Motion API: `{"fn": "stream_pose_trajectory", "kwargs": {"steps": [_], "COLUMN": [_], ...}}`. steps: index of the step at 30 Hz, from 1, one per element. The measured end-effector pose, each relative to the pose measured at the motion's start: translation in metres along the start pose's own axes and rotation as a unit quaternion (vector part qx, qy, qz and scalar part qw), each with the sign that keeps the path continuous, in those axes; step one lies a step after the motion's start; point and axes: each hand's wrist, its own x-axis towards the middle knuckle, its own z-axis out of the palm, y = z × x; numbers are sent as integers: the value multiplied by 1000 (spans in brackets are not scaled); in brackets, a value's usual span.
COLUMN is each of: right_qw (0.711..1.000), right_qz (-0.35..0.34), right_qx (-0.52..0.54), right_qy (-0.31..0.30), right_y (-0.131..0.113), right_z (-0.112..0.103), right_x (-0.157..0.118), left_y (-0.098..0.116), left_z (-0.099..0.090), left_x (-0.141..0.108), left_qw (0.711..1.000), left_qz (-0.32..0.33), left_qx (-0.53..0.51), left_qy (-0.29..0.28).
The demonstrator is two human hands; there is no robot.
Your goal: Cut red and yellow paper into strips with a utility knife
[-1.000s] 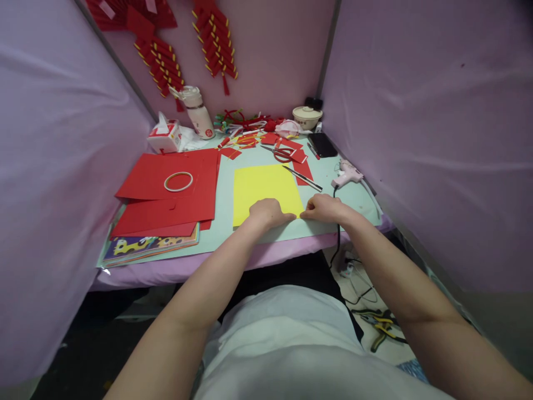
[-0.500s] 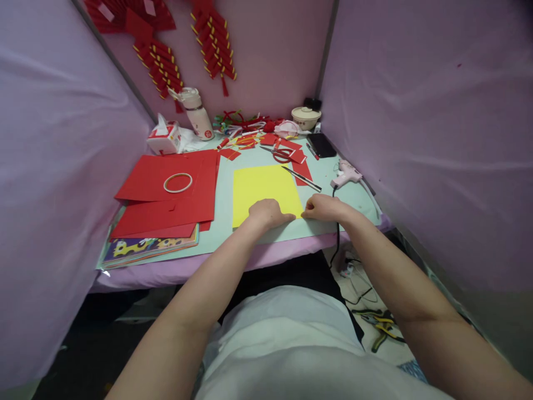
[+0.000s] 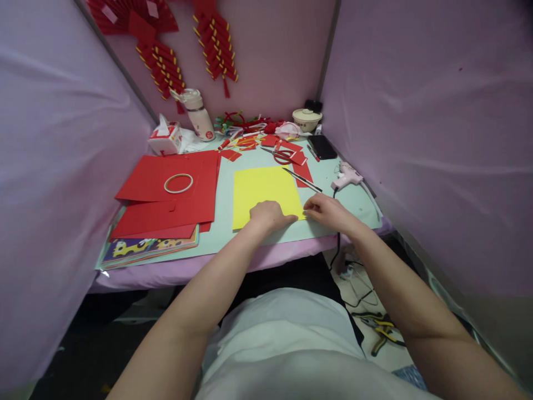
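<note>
A sheet of yellow paper (image 3: 264,186) lies flat near the front of the table. My left hand (image 3: 268,215) rests on its lower part, pressing it down, thumb stretched out along the front edge; the other fingers are mostly out of sight beneath the palm. At the sheet's lower right corner, my right hand (image 3: 323,211) has its thumb and fingertips closed together at the paper's edge. Behind that hand, a slim pointed metal tool (image 3: 303,180) lies slantwise, its tip at the sheet's upper right corner. Scissors with red handles (image 3: 282,156) lie beyond it.
Red sheets (image 3: 166,208) with a white ring (image 3: 165,183) are stacked at left over a picture pad (image 3: 145,248). A pink glue gun (image 3: 347,176), a phone (image 3: 322,147) and a lidded bowl (image 3: 307,119) stand right. A bottle (image 3: 200,116) and tissue box (image 3: 165,139) are behind.
The fingers of my right hand have shifted slightly up and right along the yellow paper's corner. My left hand stays on the sheet almost unmoved.
</note>
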Motion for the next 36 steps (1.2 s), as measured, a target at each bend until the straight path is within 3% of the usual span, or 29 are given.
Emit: {"fn": "stream_pose_trajectory", "kwargs": {"steps": [3,7,15,36], "right_qw": [982,963,946,930], "right_qz": [-136,-207,-233,-253], "right_qx": [43,30,-22,-86], "right_qy": [120,172,223,253], "right_y": [8,11,13,14], "right_z": [17,40,55,61], "right_x": [-17,-27,-25,-33], "left_y": [-1,-1,0,1], "left_z": [2,3,0,-1], "left_x": [1,1,-4,-5], "left_qw": [1000,1000,1000,1000], "left_qz": [6,3,6,3], "left_qx": [3,6,6,0], "left_qy": [6,13,13,11]}}
